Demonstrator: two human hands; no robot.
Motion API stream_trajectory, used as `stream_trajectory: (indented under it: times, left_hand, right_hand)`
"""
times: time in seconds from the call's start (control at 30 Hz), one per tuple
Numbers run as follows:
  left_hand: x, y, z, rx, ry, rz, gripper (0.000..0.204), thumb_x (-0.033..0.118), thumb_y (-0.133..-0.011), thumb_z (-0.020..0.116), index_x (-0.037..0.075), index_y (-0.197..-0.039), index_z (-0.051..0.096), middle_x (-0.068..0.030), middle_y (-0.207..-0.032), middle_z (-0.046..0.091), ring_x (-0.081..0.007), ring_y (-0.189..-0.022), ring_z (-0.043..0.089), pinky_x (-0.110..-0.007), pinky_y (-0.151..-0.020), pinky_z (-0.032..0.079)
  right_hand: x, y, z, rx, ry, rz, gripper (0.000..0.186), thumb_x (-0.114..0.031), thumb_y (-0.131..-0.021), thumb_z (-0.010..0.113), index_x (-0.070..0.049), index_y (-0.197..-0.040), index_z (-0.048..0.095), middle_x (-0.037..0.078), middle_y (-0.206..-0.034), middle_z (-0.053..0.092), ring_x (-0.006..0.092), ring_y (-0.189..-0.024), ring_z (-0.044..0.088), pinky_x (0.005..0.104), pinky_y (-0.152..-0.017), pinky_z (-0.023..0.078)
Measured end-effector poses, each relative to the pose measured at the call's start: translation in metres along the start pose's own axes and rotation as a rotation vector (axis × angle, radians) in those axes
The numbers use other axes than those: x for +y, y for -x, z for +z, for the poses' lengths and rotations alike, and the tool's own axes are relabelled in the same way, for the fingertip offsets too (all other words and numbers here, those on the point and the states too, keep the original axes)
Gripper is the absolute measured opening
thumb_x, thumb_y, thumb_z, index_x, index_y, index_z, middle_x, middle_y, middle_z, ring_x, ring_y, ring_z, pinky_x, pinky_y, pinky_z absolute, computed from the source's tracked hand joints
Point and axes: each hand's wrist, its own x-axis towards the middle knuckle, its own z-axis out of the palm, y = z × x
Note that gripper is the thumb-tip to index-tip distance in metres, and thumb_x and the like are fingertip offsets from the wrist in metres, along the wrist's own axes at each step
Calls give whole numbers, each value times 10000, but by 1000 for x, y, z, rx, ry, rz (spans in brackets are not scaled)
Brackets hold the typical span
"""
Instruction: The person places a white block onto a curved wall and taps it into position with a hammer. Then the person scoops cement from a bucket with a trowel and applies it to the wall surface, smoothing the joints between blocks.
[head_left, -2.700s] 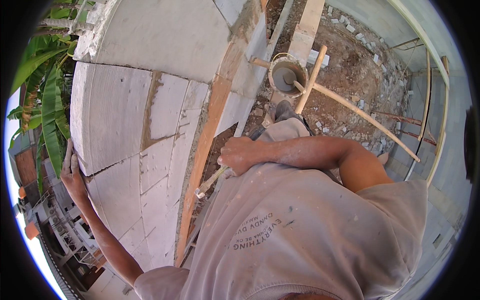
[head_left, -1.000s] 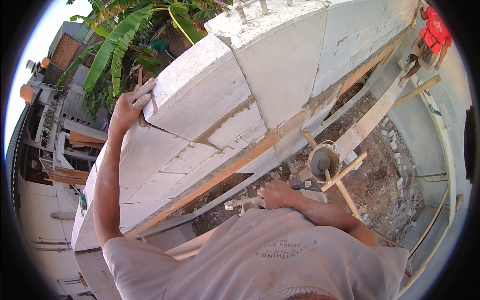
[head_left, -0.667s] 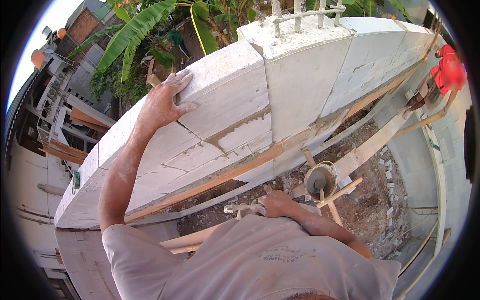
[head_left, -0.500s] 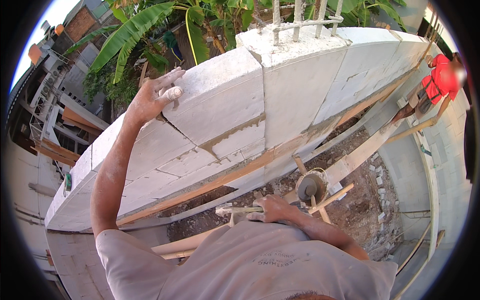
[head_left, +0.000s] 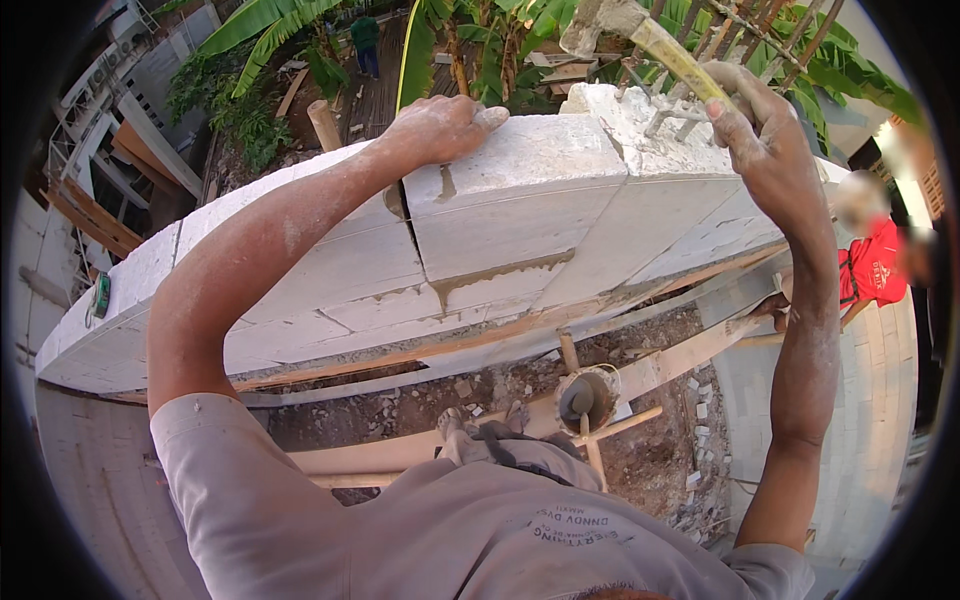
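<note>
Raised over the wall's top, my right hand (head_left: 758, 125) is wrapped round the yellowish handle of a hammer (head_left: 665, 52). The hammer's mortar-caked head points to the left, above the far side of the wall. My left hand (head_left: 448, 128), dusted with white, bears on the top of a white wall block (head_left: 520, 215). Its fingers bend over the block's far edge, where their tips are hidden. A dark open joint runs down the block's left side, and wet grey mortar (head_left: 500, 278) shows along the seam under it.
Rusty and mortar-coated rebar (head_left: 690, 115) rises from the wall beyond the block. A tape measure (head_left: 100, 295) lies at the wall's left. Below, a bucket (head_left: 588, 398) stands by planks (head_left: 680, 355) over rubble. A person in red (head_left: 875, 265) is at the right.
My right hand has swung up from near my waist with the hammer, to above the wall. My left hand has shifted right along the block, its fingers now more bent. The view has also shifted.
</note>
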Motion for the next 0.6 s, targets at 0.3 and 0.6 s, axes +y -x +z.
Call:
stream_trajectory:
  times: [0.3,0.6]
  left_hand:
    - [16,-8,16,-29,-118,168,496,408,-992,388,-1,-1242,514,-230,-1011,657,-332,-978,642,-462,-910,471]
    - [8,-4,11,-7,-114,127,396,279,-973,435,-8,-1231,524,-232,-1023,650,-332,-992,632,-479,-910,456]
  right_hand:
    - [31,-154,85,-661,557,-232,198,-145,-759,562,-106,-885,709,154,-782,681,331,-742,660,435,-665,502]
    - [-11,-165,134,-918,632,64,182,-83,-756,522,6,-803,674,134,-722,621,229,-600,567,386,-517,458]
